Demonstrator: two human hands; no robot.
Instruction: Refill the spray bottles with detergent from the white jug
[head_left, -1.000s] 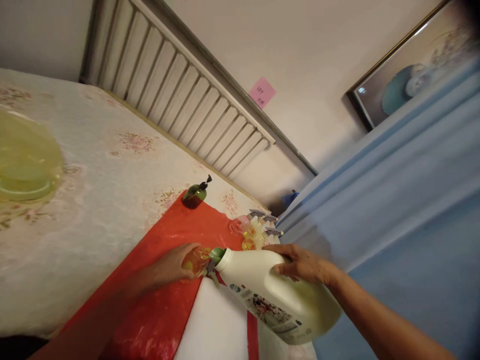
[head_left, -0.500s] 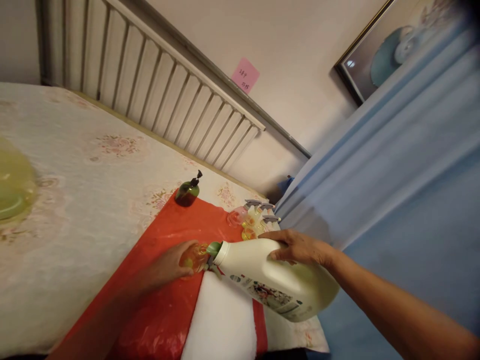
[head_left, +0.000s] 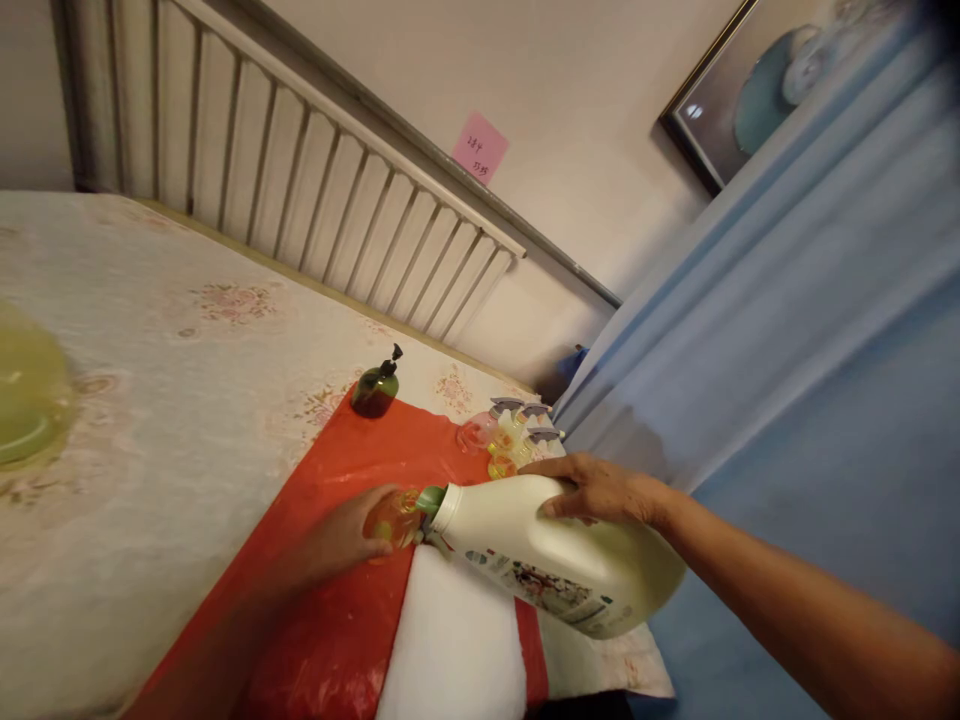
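My right hand [head_left: 596, 490] is closed round the handle of a large cream jug [head_left: 517, 520] with a printed label. The jug lies tilted nearly on its side, its green spout [head_left: 430, 499] pointing left. That spout meets the mouth of a small clear bottle [head_left: 391, 522], which looks orange over the red sheet. My left hand [head_left: 367, 535] grips this bottle from the left, fingers wrapped about it. Whether liquid is flowing cannot be made out. Below the jug's neck lies a folded white cloth [head_left: 454, 635].
A red plastic sheet [head_left: 330, 590] covers part of the flowered tablecloth [head_left: 150, 400]. A dark green pump bottle [head_left: 375, 390] stands at its far corner. Beyond the jug are several clear spray bottles [head_left: 510, 440]. A yellow-green bowl [head_left: 30, 390] is at far left; a blue curtain [head_left: 795, 400] hangs at right.
The view has shifted slightly. Both hands keep their hold, and the jug and bottle stay mouth to mouth in nearly the same pose.
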